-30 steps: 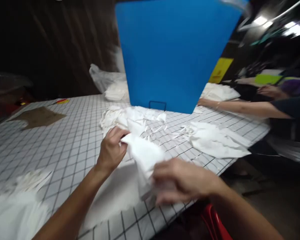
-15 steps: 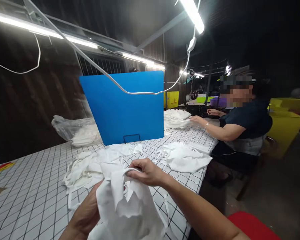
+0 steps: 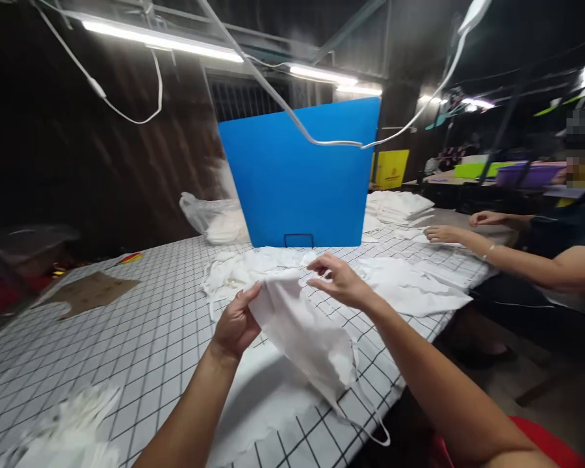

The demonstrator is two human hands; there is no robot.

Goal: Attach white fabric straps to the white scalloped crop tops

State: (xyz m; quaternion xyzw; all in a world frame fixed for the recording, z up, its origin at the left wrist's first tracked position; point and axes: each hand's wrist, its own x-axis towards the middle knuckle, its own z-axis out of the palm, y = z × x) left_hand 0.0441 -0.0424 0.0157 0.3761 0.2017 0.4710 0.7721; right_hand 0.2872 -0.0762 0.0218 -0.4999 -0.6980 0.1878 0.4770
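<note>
half a second ago the right hand (image 3: 341, 281) pinched the white fabric piece (image 3: 314, 341); now it is off it, thumb and fingers parted just beside the top edge. the left hand (image 3: 238, 322) grips an upper corner, and the piece hangs slanting from there, a thin strip trailing at its lower right, above a flat white sheet (image 3: 253, 396) on the checked tablecloth (image 3: 151, 338). the camera has swung left, so the co-worker (image 3: 565, 260) is now partly cut off at the right edge.

beyond the hands lies a heap of white scraps (image 3: 244, 265), with more white pieces (image 3: 414, 286) to the right. an upright blue board (image 3: 302, 188) blocks the view behind it; a white cable (image 3: 338, 143) droops across its upper part.
</note>
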